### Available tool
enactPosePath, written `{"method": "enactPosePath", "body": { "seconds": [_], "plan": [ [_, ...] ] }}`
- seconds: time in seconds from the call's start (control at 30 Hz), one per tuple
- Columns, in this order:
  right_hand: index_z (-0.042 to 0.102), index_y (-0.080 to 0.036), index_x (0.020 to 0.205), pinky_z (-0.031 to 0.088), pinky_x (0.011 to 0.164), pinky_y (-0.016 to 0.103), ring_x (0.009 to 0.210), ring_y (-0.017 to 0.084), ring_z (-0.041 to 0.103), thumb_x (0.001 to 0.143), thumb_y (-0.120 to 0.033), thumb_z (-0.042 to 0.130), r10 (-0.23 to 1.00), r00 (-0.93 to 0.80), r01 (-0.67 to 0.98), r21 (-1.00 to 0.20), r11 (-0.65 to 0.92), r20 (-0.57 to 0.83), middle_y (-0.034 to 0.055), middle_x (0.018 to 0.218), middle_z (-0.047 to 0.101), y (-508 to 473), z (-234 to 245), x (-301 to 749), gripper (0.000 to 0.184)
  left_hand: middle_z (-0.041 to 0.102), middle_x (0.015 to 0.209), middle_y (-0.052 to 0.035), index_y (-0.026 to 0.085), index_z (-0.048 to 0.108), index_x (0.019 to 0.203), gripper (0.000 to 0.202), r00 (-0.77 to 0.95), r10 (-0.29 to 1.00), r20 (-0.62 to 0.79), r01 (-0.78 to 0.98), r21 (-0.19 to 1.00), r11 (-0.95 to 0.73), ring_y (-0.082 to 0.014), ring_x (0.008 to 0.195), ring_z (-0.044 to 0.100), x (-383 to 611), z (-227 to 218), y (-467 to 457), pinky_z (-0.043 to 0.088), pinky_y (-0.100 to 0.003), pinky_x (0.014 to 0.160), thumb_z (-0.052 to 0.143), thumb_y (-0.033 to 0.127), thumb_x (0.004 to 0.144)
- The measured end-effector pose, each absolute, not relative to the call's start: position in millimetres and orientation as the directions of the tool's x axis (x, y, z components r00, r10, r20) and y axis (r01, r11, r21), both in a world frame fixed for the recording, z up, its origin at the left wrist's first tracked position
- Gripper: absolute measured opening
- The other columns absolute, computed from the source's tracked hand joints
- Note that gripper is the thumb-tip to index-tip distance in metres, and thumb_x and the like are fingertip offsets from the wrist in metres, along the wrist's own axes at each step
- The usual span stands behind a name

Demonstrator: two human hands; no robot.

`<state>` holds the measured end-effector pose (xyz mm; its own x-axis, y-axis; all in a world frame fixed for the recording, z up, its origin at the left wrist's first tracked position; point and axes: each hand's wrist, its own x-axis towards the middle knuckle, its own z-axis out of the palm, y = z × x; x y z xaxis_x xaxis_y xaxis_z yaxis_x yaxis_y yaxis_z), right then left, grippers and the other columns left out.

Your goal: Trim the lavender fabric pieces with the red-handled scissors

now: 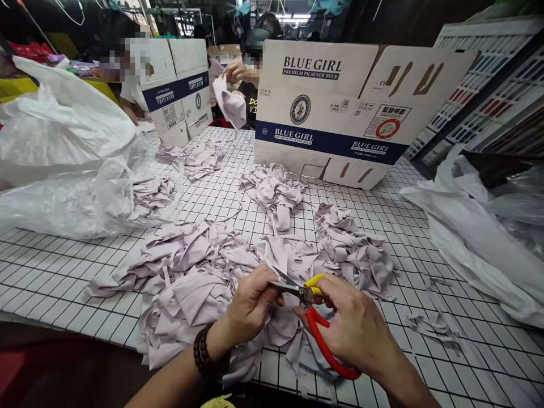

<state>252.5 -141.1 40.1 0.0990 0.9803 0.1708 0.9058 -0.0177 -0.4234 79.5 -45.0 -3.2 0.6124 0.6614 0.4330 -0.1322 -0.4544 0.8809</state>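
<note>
My right hand [351,320] is closed round scissors [308,296] with one red and one yellow handle. Their blades are parted a little and point left, reaching my left hand's fingertips. My left hand [255,300], with a dark bead bracelet on its wrist, is closed in a pinch on a pale lilac fabric piece [283,326]; the pinched part is mostly hidden. Beneath both hands spreads a loose heap of similar lilac fabric pieces [187,300]. Another crumpled pile [357,255] lies just beyond my right hand.
On the grid-patterned table [408,238] stand a large beer carton [314,102] and a smaller carton [187,102]. Plastic bags [63,136] lie left, a white bag [471,226] right. Thin fabric scraps [436,323] lie near the right. Across the table, a person's hand [236,72] holds lilac fabric.
</note>
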Motion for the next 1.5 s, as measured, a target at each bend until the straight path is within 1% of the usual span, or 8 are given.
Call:
{"method": "enactPosePath", "body": {
  "seconds": [0.27, 0.63, 0.87, 1.17, 1.23, 1.3, 1.43, 1.5],
  "plan": [
    [0.053, -0.023, 0.071, 0.036, 0.049, 0.025, 0.056, 0.015, 0.052, 0.076, -0.038, 0.068, 0.976, 0.092, 0.913, -0.408, -0.004, 0.196, 0.0, 0.067, 0.057, -138, 41, 251, 0.022, 0.06, 0.067, -0.0037, 0.019, 0.06, 0.078, 0.031, 0.629, 0.659, 0.414, -0.111, 0.886, -0.451, -0.016, 0.07, 0.054, 78, -4, -46, 0.042, -0.028, 0.066, 0.04, 0.028, 0.1],
    [0.05, -0.023, 0.066, 0.033, 0.044, 0.022, 0.047, 0.011, 0.043, 0.074, -0.034, 0.068, 0.974, 0.071, 0.929, -0.37, 0.014, 0.216, -0.0032, 0.06, 0.051, -137, 37, 251, 0.023, 0.059, 0.07, -0.0032, 0.018, 0.06, 0.082, 0.026, 0.65, 0.68, 0.34, -0.146, 0.934, -0.327, -0.0152, 0.071, 0.056, 75, -10, -46, 0.043, -0.027, 0.07, 0.041, 0.025, 0.099],
    [0.044, -0.022, 0.061, 0.031, 0.044, 0.021, 0.048, 0.011, 0.043, 0.074, -0.037, 0.067, 0.974, 0.076, 0.922, -0.388, 0.013, 0.214, -0.0033, 0.057, 0.048, -138, 33, 255, 0.031, 0.058, 0.075, -0.004, 0.017, 0.061, 0.076, 0.031, 0.663, 0.681, 0.309, -0.192, 0.95, -0.245, -0.0131, 0.065, 0.056, 78, -5, -46, 0.044, -0.025, 0.065, 0.043, 0.028, 0.098],
    [0.045, -0.021, 0.057, 0.028, 0.044, 0.021, 0.047, 0.009, 0.038, 0.074, -0.031, 0.066, 0.961, 0.047, 0.9, -0.429, 0.078, 0.273, -0.0045, 0.053, 0.044, -136, 32, 255, 0.029, 0.055, 0.083, -0.0037, 0.016, 0.063, 0.085, 0.027, 0.695, 0.677, 0.242, -0.206, 0.969, -0.135, -0.0107, 0.061, 0.059, 77, -10, -47, 0.046, -0.023, 0.058, 0.044, 0.029, 0.098],
    [0.043, -0.021, 0.054, 0.027, 0.045, 0.023, 0.047, 0.01, 0.038, 0.074, -0.031, 0.066, 0.966, 0.049, 0.879, -0.47, 0.079, 0.254, -0.0043, 0.051, 0.043, -136, 29, 259, 0.033, 0.055, 0.085, -0.0039, 0.016, 0.063, 0.086, 0.026, 0.698, 0.681, 0.222, -0.204, 0.973, -0.107, -0.0102, 0.061, 0.059, 77, -10, -48, 0.046, -0.023, 0.057, 0.044, 0.03, 0.098],
    [0.041, -0.021, 0.052, 0.028, 0.045, 0.024, 0.047, 0.01, 0.039, 0.075, -0.035, 0.067, 0.981, 0.09, 0.811, -0.584, 0.027, 0.171, -0.0037, 0.05, 0.044, -133, 24, 269, 0.038, 0.056, 0.084, -0.0039, 0.016, 0.064, 0.085, 0.027, 0.689, 0.689, 0.226, -0.204, 0.972, -0.115, -0.0099, 0.061, 0.058, 76, -9, -47, 0.046, -0.023, 0.059, 0.045, 0.03, 0.098],
    [0.049, -0.021, 0.064, 0.033, 0.046, 0.024, 0.048, 0.011, 0.041, 0.075, -0.042, 0.07, 0.953, 0.294, 0.503, -0.838, -0.214, -0.067, -0.0043, 0.055, 0.05, -109, 8, 302, 0.032, 0.056, 0.073, -0.0025, 0.016, 0.065, 0.085, 0.027, 0.664, 0.696, 0.275, -0.199, 0.961, -0.19, -0.0116, 0.064, 0.055, 70, -3, -47, 0.043, -0.024, 0.065, 0.045, 0.029, 0.098],
    [0.049, -0.022, 0.074, 0.039, 0.054, 0.025, 0.056, 0.011, 0.045, 0.071, -0.04, 0.074, 0.965, 0.241, 0.37, -0.91, -0.188, -0.102, -0.0022, 0.071, 0.059, -86, 1, 313, 0.031, 0.057, 0.072, -0.0029, 0.017, 0.066, 0.085, 0.027, 0.653, 0.696, 0.3, -0.194, 0.954, -0.23, -0.0133, 0.069, 0.054, 65, -1, -49, 0.041, -0.025, 0.067, 0.045, 0.029, 0.098]
  ]
}}
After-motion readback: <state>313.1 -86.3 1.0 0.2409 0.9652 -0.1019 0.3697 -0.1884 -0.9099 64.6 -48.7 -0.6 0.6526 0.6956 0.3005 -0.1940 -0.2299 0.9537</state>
